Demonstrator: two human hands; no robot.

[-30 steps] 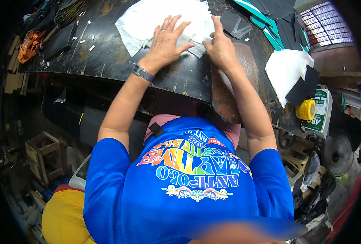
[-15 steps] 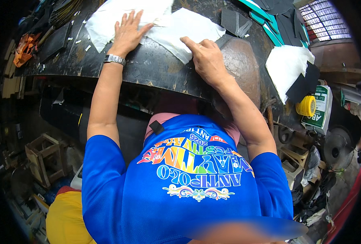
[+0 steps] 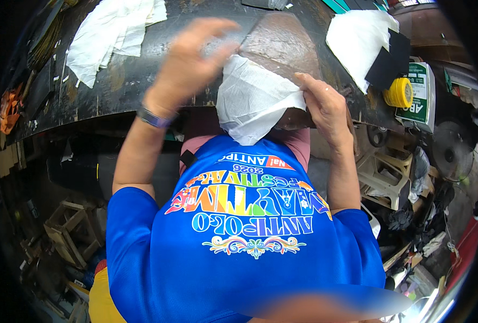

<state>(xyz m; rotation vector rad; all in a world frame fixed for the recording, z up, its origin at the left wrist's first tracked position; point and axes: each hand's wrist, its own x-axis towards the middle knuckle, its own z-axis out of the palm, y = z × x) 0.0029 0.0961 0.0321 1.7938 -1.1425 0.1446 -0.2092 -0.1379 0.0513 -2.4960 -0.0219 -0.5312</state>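
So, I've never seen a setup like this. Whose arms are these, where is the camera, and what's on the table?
There's no machine here: these are a person's bare arms. A wide fisheye camera on their head looks down, so straight edges bend. The right hand holds a white sheet by its right side. The left hand, blurred, is near its upper left; I can't tell whether it touches. On the dark table lie more white sheets at left, a brown board in the middle, and a white piece with black pieces at right.
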